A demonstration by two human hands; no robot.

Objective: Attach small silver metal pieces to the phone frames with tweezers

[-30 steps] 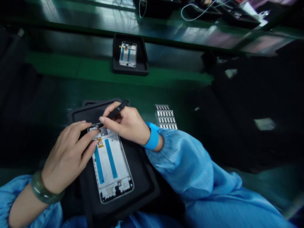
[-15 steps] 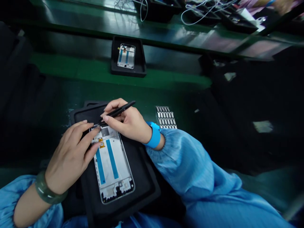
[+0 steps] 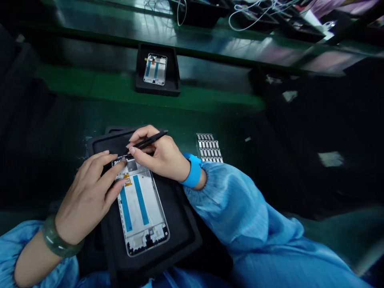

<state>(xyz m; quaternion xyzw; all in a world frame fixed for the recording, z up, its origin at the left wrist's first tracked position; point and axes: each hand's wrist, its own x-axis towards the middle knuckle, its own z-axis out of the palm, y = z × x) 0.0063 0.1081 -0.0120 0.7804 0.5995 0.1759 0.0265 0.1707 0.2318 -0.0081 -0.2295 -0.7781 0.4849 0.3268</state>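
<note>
A silver phone frame (image 3: 153, 216) with two blue strips and an orange flex cable (image 3: 127, 179) lies in a black tray (image 3: 186, 236). My left hand (image 3: 90, 188) rests over the frame's upper left corner, fingers stretched and apart, the fingertips touching the top edge and the inner face near the cable. Pinched in my right hand (image 3: 160, 156) are slim black tweezers (image 3: 151, 139). Their tip points down to the left at the frame's top edge; my fingers partly hide the contact there.
Right of the tray lies a sheet of small metallic pieces (image 3: 209, 148) in rows. Farther back, a second black tray (image 3: 173, 76) holds another phone frame (image 3: 155, 70). White cables (image 3: 255, 20) and dark bins line the far shelf. Dark material fills the right side.
The view has shifted slightly, so the far tray appears a little farther left. The tweezers lie at a slightly different angle at the frame's top edge. My left hand keeps its place.
</note>
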